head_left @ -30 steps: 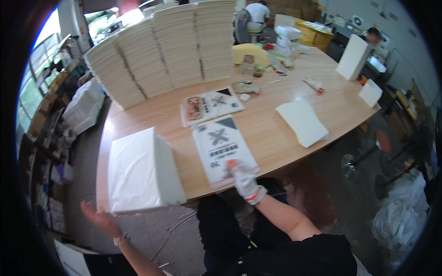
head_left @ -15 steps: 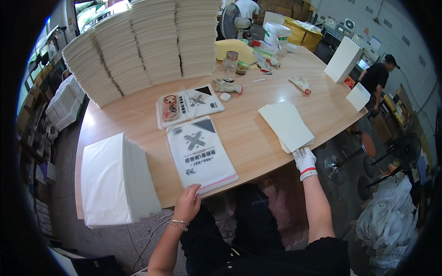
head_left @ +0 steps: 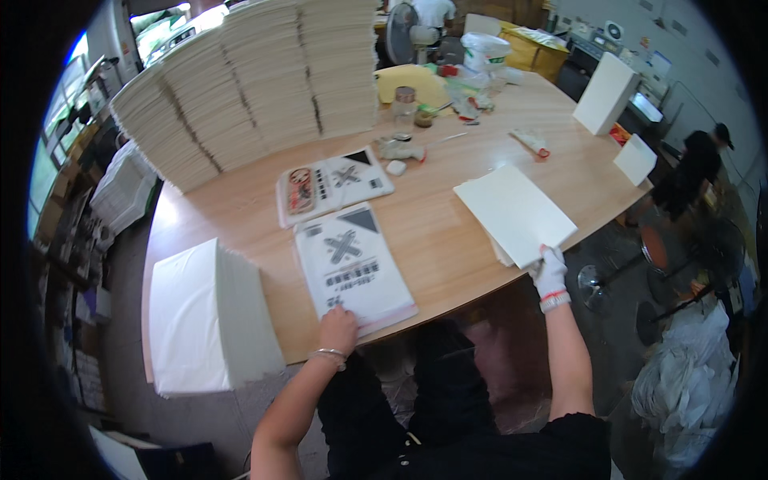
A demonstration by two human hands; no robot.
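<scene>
My bare left hand (head_left: pixel 339 328), fingers curled together, presses at the near edge of a stack of clear printed plastic bags (head_left: pixel 372 292). Its fingertips appear closed on the top bag, though they are partly hidden. On the right, my right hand (head_left: pixel 550 270) wears a white glove with a red band at the cuff. That hand grips the near corner of white paper sheets (head_left: pixel 516 212), thumb on top. The sheets are turned askew over more paper (head_left: pixel 502 254), which shows beneath them. How many sheets are held cannot be seen.
Tall paper stacks (head_left: pixel 248 92) line the table's far left; a wrapped paper block (head_left: pixel 188 320) stands near left. Beyond the bags lie another bag pack (head_left: pixel 340 182), a glass jar (head_left: pixel 404 108) and a glove (head_left: pixel 530 142). A person (head_left: pixel 692 172) is at right.
My right hand has shifted right and swung the upper sheets askew from those below. My left hand has moved forward onto the bags, fingers more curled. The view has tilted slightly.
</scene>
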